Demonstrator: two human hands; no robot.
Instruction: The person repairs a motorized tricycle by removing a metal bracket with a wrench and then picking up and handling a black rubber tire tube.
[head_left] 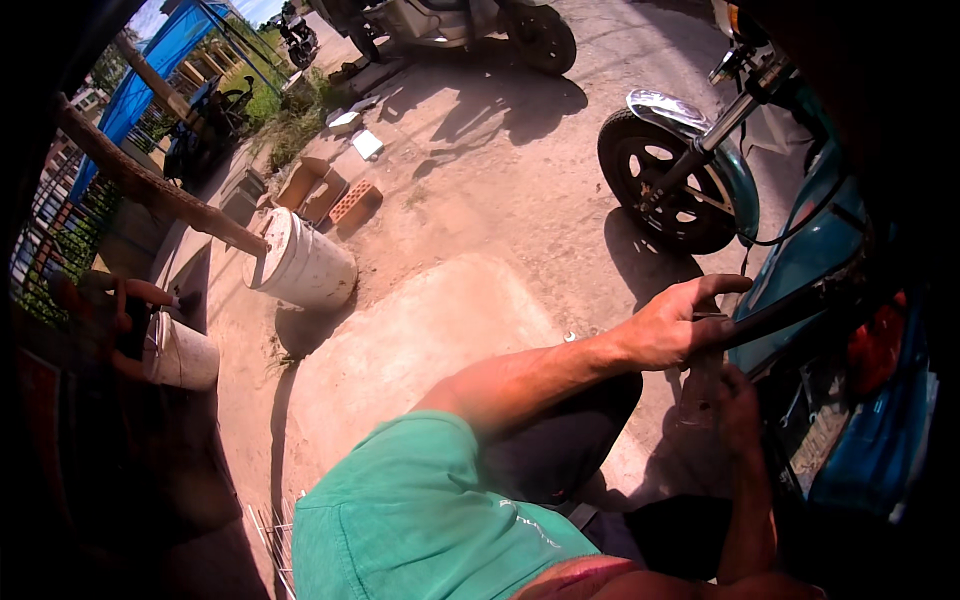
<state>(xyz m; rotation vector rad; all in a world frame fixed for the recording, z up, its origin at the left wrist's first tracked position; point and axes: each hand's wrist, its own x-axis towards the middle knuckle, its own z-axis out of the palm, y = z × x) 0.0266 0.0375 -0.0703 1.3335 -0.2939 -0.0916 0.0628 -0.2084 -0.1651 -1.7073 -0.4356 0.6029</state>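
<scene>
My left hand (672,325) reaches across to the right, to the end of a dark bar (785,312) on a teal motor vehicle (790,285). Its index finger stretches out above the bar, while the other fingers curl at the bar's end. Just below, my right hand (738,402) is in shadow, its fingers bent beside a dim brownish piece (700,395) under the left hand. Shadow hides whether the right hand grips that piece. The vehicle's front wheel (668,180), with dark spokes and a chrome mudguard (668,110), stands beyond my hands.
A white bucket (310,265) with a wooden post (170,200) rising from it stands left, and a smaller white bucket (183,352) nearer. Bricks (355,207) lie behind. A pale slab (430,310) covers the ground. A three-wheeled vehicle (450,25) stands far off. Tools (790,410) lie right.
</scene>
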